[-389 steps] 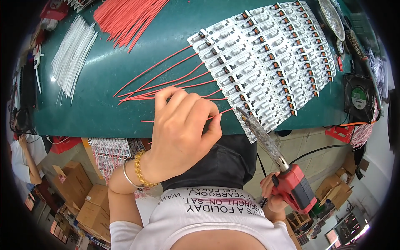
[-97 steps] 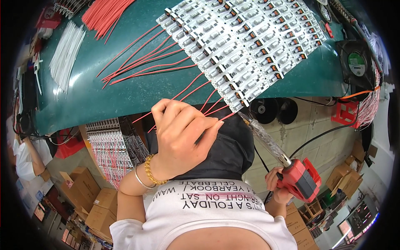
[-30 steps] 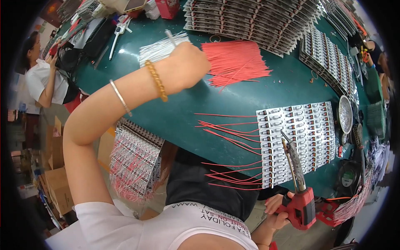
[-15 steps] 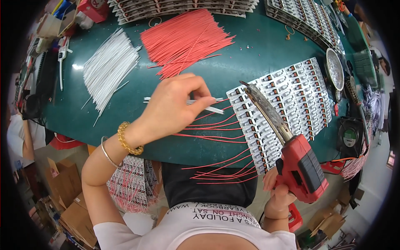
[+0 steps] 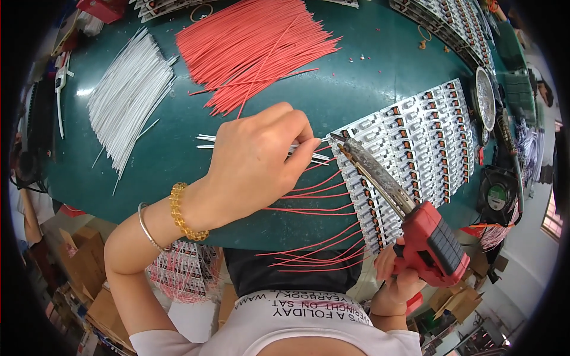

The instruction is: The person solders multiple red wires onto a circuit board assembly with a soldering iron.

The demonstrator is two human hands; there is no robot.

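1. Moved since the earlier frame: left hand (image 5: 258, 157) and soldering iron (image 5: 404, 204), both closer to the far left corner of the circuit-board panel (image 5: 409, 151).
2. Left fingers: thumb and forefinger together, clamped on short white wires (image 5: 321, 158); one end poking past the fingertips, others fanned just below, more showing beyond the back of the hand.
3. White wires, long axis: roughly left to right, foremost end pointing at the panel corner, just beside the iron's tip; contact impossible to tell.
4. Right hand (image 5: 396, 279): fingers wrapped round the iron's red handle; shaft slanting up and leftward to that corner.
5. Nearer to the corner: left hand, from the left; right hand well below, reaching by the shaft alone.
6. Alongside: red wires (image 5: 320, 196) trailing left off the panel edge; white pile (image 5: 132, 98) and red pile (image 5: 249, 50) beyond, on green worktop (image 5: 356, 89).
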